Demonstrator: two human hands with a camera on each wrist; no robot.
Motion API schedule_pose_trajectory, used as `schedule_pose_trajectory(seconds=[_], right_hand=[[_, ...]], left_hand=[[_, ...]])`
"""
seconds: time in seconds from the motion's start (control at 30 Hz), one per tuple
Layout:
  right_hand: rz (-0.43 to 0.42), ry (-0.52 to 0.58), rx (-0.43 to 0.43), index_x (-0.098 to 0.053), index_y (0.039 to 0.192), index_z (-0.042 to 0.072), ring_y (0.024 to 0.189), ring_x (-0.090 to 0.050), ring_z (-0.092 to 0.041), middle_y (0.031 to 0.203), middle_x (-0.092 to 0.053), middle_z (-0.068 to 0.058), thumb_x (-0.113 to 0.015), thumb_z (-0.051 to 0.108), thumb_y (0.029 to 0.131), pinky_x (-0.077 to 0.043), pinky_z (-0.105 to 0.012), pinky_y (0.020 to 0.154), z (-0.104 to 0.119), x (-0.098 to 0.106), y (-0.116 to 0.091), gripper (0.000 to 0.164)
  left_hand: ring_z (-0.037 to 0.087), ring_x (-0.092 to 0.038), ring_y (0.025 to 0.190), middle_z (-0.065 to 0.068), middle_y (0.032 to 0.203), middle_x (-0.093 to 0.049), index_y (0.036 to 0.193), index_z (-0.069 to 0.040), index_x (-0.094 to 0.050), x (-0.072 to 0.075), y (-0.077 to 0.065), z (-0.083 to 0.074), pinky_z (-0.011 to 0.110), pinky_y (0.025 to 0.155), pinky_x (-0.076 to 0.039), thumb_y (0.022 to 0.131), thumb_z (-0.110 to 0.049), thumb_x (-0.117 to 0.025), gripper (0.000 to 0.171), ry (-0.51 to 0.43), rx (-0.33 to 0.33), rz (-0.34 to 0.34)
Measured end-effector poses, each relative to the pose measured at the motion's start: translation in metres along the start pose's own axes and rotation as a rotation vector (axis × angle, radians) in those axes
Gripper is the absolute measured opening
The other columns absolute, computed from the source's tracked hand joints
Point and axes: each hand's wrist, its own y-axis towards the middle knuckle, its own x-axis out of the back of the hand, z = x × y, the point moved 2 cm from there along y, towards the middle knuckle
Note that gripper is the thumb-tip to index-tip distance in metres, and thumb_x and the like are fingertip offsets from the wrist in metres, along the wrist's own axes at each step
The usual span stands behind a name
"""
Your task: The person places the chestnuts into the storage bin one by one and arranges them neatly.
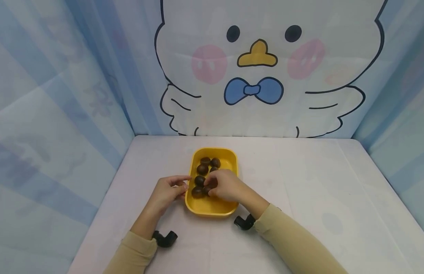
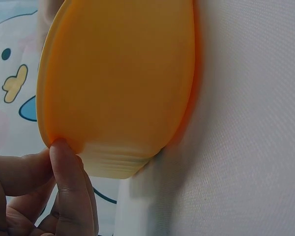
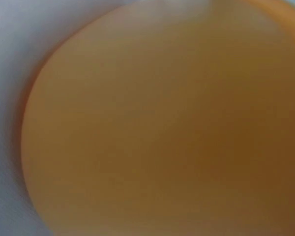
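A yellow tray (image 1: pixel 212 210) stands on the table with several dark brown chestnuts (image 1: pixel 202 169) inside, most of them toward its left side. My left hand (image 1: pixel 167 192) pinches the tray's left rim; in the left wrist view the fingers (image 2: pixel 69 169) meet at the rim, beside the tray's outer wall (image 2: pixel 118 73). My right hand (image 1: pixel 227 185) reaches over the right rim into the tray, its thumb and fingers curled about a chestnut (image 1: pixel 207 190) that they partly hide. Only the blurred outer wall of the tray (image 3: pixel 137 123) fills the right wrist view; the right hand is not visible there.
Each wrist carries a black camera mount, one on the left (image 1: pixel 165 239) and one on the right (image 1: pixel 244 222). The white tabletop (image 1: pixel 301 182) extends on both sides of the tray. Behind it hangs a curtain (image 1: pixel 253 118) printed with a cartoon bird.
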Motion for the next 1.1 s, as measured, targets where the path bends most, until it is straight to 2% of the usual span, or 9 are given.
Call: schedule_pose_trajectory(seconds=[0.27,0.63,0.83,1.1], right_hand=[[0.004,-0.023,-0.012,-0.079,0.102,0.019,0.093,-0.065,-0.014,0.101,-0.076,0.004,-0.087,0.007,0.088,-0.062,-0.037,0.092,-0.0027,0.0017,0.0034,0.020],[-0.014,-0.084,0.005,-0.079,0.102,0.015,0.095,-0.061,-0.018,0.101,-0.074,0.001,-0.084,-0.002,0.084,-0.059,-0.038,0.094,-0.0010,-0.0035,0.0027,0.025],[-0.044,-0.033,-0.025,-0.079,0.106,0.015,0.102,-0.065,-0.018,0.107,-0.075,0.000,-0.079,-0.003,0.089,-0.060,-0.042,0.103,0.0020,-0.0030,-0.0016,0.025],[-0.048,0.014,-0.041,-0.079,0.108,0.017,0.105,-0.069,-0.017,0.109,-0.078,0.002,-0.078,0.000,0.093,-0.060,-0.042,0.104,0.0018,0.0004,-0.0007,0.023]], left_hand=[[0.017,-0.066,0.077,0.012,0.102,-0.066,0.132,-0.009,-0.077,-0.0005,-0.0031,-0.0031,0.025,0.071,-0.065,0.100,-0.003,-0.069,0.033,-0.004,-0.015,0.009],[0.017,-0.066,0.076,0.012,0.102,-0.066,0.131,-0.009,-0.078,-0.0007,-0.0024,-0.0035,0.026,0.071,-0.065,0.101,-0.003,-0.069,0.033,-0.005,-0.008,0.008],[0.018,-0.066,0.077,0.012,0.103,-0.066,0.130,-0.011,-0.079,-0.0003,-0.0027,-0.0018,0.026,0.071,-0.065,0.100,-0.004,-0.070,0.032,0.003,-0.002,0.003],[0.018,-0.066,0.077,0.012,0.103,-0.066,0.131,-0.010,-0.078,-0.0005,-0.0024,-0.0021,0.025,0.071,-0.065,0.100,-0.003,-0.070,0.033,-0.006,-0.001,0.007]])
